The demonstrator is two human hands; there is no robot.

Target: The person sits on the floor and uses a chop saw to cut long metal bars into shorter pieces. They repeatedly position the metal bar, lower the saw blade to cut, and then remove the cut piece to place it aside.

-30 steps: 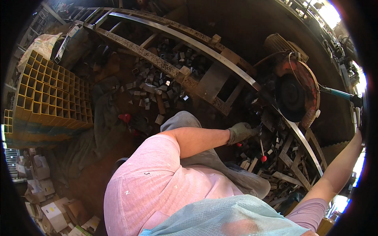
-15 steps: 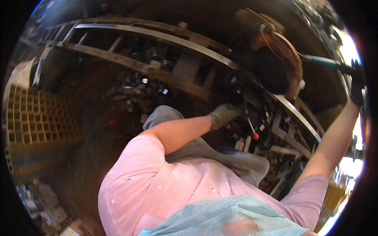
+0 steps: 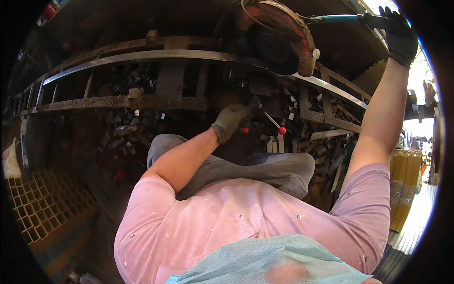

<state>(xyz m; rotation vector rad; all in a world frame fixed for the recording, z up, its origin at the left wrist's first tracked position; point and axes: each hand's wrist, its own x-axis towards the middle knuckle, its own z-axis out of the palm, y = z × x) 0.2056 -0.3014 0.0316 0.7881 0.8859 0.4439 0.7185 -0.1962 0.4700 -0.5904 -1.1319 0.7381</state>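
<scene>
Pretty grimy metal shop: rusty steel frame rails run across, short offcuts litter the dirt floor, yellow grating sits lower left and yellow stacked tubes far right. Left hand, gloved, grips the red-knobbed clamp lever under the chop saw; right hand wraps the saw's teal handle. Since a second ago the view swung right, so the saw's now top centre.
</scene>
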